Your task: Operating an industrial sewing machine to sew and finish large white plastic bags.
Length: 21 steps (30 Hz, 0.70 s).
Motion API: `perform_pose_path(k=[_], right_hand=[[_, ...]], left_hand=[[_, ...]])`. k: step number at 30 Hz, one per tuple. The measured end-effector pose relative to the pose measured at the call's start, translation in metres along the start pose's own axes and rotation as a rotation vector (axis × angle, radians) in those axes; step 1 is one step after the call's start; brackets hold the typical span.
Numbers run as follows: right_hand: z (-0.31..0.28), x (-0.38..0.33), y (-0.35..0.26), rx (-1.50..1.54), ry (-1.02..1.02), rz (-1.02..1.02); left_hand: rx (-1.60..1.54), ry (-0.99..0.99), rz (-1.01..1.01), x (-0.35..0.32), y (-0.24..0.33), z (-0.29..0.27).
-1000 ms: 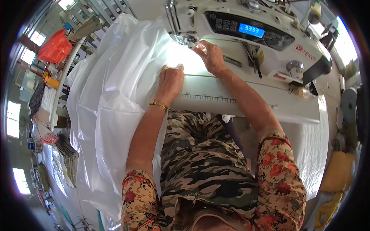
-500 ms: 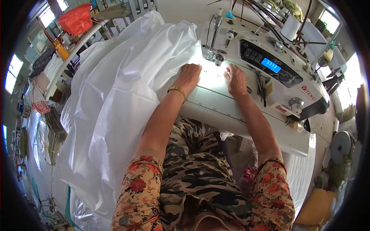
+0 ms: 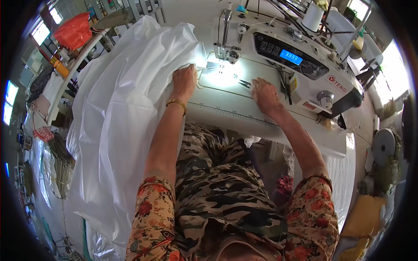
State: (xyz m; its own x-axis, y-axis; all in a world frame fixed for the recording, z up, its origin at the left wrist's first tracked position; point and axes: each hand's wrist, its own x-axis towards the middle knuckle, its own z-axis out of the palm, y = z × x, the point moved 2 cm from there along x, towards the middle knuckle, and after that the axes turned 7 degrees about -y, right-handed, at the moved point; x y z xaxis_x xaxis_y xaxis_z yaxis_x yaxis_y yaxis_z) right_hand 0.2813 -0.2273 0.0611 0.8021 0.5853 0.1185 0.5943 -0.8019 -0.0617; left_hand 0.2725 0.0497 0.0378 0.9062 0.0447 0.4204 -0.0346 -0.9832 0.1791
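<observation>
A large, shiny white woven plastic sheet [image 3: 126, 95] spreads over the left side and hangs down. My left hand [image 3: 184, 81] is closed on its right edge, left of the needle area. Thread strands seem to run from that edge toward the sewing machine's needle area [image 3: 226, 56]. In my right hand [image 3: 264, 95] is a pair of small dark thread snips [image 3: 245, 83], points toward the lit needle plate [image 3: 223, 71]. The fingers wrap round the snips, hiding their handles. My right hand is apart from the sheet.
The white sewing machine head [image 3: 300, 65], with a lit panel, stands at the far right. A white thread cone [image 3: 312, 17] is behind it. A ruler strip [image 3: 235, 114] runs along the table's front. At the far left, a red bag [image 3: 73, 32] sits on a shelf.
My left hand has drawn the sheet leftward, away from the needle. My right hand has moved away from the needle, and the snips now show in it. The view has shifted slightly.
</observation>
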Motion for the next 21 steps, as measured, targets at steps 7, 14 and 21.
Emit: perform_pose_path(k=[7, 14, 21], right_hand=[[0.019, 0.033, -0.065, 0.372, 0.139, 0.127], [0.041, 0.071, -0.077, 0.318, 0.285, 0.048], [0.038, 0.046, -0.057, 0.405, 0.257, -0.001]], left_hand=[[-0.021, 0.029, 0.052, -0.018, 0.009, -0.010], [-0.047, 0.051, 0.070, -0.018, 0.011, -0.004], [-0.148, 0.142, 0.165, -0.018, 0.002, 0.008]])
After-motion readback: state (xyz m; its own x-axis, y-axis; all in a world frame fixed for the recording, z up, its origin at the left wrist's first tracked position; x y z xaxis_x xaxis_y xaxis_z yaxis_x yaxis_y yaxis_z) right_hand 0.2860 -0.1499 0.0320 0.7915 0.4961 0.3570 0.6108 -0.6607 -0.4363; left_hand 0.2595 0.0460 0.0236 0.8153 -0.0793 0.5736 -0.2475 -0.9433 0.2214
